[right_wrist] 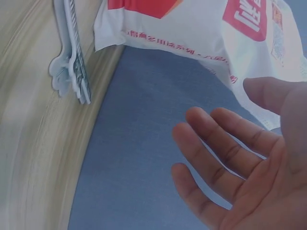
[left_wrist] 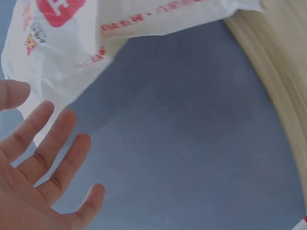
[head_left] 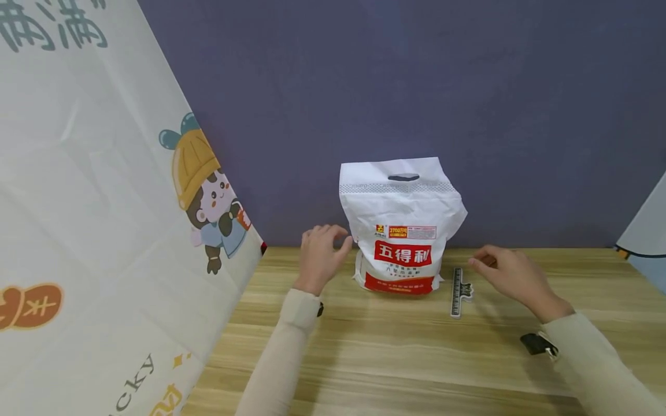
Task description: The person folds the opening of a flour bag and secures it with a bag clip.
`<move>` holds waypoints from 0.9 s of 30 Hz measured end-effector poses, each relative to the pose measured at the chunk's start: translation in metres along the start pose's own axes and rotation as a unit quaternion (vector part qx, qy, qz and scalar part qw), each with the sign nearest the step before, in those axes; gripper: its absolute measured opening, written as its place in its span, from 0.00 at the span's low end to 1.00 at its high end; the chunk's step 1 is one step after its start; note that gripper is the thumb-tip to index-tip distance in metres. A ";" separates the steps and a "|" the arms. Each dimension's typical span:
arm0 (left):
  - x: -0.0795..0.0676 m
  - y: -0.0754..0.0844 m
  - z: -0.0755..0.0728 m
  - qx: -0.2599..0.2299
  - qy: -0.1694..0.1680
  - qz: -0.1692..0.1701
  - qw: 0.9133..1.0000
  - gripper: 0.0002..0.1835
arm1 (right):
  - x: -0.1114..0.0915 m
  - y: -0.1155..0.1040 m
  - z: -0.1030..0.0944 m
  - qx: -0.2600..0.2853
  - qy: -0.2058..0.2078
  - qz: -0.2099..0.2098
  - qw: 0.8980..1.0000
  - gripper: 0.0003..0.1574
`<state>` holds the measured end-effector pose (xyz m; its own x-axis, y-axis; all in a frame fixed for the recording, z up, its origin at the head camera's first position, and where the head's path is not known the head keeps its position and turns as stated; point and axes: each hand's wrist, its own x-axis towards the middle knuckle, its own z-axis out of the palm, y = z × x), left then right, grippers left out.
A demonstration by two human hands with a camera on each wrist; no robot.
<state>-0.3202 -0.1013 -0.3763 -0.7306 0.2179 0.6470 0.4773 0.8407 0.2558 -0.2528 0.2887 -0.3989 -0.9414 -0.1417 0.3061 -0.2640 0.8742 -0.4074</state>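
Note:
A white and red bag of flour (head_left: 403,208) stands upright on the wooden table, with a handle slot cut through its flat top band. To its left is my left hand (head_left: 318,257), its fingers loosely bent and its thumb near the bag's side. My right hand (head_left: 512,278) hovers on the right, apart from the bag, holding nothing. Between that hand and the bag lies a long black-and-silver clip (head_left: 457,293) with a crown-shaped grip. In the right wrist view the palm faces the bag (right_wrist: 177,28), and the clip (right_wrist: 71,57) shows at the upper left.
A dark blue-grey wall panel (head_left: 416,81) rises right behind the bag. On the left hangs a white sheet (head_left: 104,231) printed with a cartoon child and lettering. Wood-grain tabletop (head_left: 395,358) spreads in front. A pale panel (head_left: 647,219) with a dark edge borders the right side.

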 end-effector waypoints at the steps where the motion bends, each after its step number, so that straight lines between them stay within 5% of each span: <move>1: 0.001 0.003 0.000 -0.006 0.006 0.004 1.000 0.10 | 0.000 0.000 0.000 0.002 0.002 -0.001 1.000 0.25; 16: 0.023 0.037 -0.011 -0.057 0.043 0.089 0.993 0.07 | 0.004 -0.014 -0.003 0.046 0.062 0.001 0.997 0.19; 27: 0.039 0.064 -0.007 -0.029 0.042 0.123 0.991 0.07 | 0.010 -0.022 -0.006 0.059 0.096 0.005 0.994 0.15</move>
<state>-0.3144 -0.0426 -0.3294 -0.5463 0.3696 0.7516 0.6651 0.7369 0.1212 -0.2548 0.2707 -0.3822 -0.8898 -0.0332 0.4551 -0.2890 0.8128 -0.5058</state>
